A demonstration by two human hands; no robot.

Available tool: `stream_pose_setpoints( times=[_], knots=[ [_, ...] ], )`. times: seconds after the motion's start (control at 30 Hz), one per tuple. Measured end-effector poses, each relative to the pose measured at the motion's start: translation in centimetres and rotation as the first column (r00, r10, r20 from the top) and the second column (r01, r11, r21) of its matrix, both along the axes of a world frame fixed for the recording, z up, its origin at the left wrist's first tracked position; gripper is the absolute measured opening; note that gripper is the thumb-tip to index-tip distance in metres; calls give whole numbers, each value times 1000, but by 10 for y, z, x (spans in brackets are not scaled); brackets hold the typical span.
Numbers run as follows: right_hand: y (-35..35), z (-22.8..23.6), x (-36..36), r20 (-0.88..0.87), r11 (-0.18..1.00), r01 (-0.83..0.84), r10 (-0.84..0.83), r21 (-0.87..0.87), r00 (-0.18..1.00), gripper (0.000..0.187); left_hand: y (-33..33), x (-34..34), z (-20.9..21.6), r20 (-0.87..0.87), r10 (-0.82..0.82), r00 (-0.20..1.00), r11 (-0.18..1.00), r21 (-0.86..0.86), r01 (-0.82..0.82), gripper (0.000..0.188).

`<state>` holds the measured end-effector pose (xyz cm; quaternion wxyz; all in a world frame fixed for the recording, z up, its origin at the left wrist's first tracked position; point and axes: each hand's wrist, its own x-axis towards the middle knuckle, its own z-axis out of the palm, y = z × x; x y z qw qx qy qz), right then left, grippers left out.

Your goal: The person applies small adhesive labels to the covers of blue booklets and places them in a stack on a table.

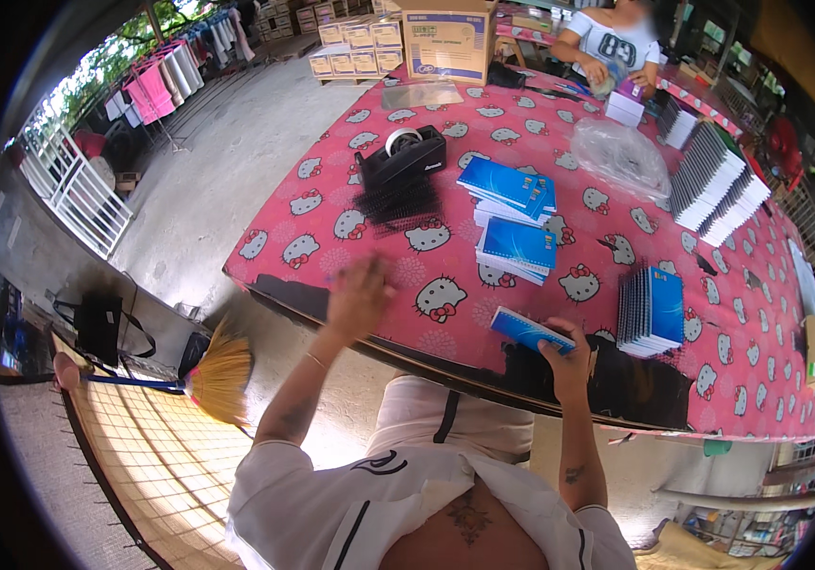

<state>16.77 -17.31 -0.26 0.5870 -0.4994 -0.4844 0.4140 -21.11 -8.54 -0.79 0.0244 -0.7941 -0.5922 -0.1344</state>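
My right hand [566,350] grips a small blue-covered notebook [532,330] at its right end, low over the table's near edge. My left hand [362,296] is over the tabletop to the left, its fingers smeared by motion, so I cannot see whether it holds anything. Beyond it lies a pile of black spiral binding coils [400,206] against a black tape dispenser [406,155]. Two piles of blue-covered notebooks, a farther pile [507,186] and a nearer pile [519,245], stand mid-table. Right of my right hand is a stack of spiral-bound blue notebooks [653,310].
A pink cartoon-print cover [369,323] spreads over the table, worn to black along the near edge. Farther right are tall spiral-bound stacks [716,180] and a clear plastic bag [620,157]. A cardboard box [447,43] stands at the back; a co-worker [612,47] handles a purple item.
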Motion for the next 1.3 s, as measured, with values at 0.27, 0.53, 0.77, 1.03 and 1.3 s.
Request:
stream_pose_setpoints(
  times=[0.27,0.53,0.77,1.03,1.3],
  knots=[
    [24,-3,-21,93,976,-210,215,-63,972,30,130,24,29,201,74,977,827,536,-173,35],
    [6,-2,-22,195,985,-171,172,-20,966,31,176,26,14,118,1,993,840,539,-64,15],
    [16,-7,-20,73,980,-201,201,-11,977,31,-5,108,62,567,-316,761,949,178,262,34],
    [16,-11,-20,112,974,-223,217,41,970,32,-30,107,36,636,-318,704,946,156,285,23],
    [13,-8,-19,85,975,-222,221,5,972,32,-15,109,26,742,-285,607,953,153,262,15]
  ],
)
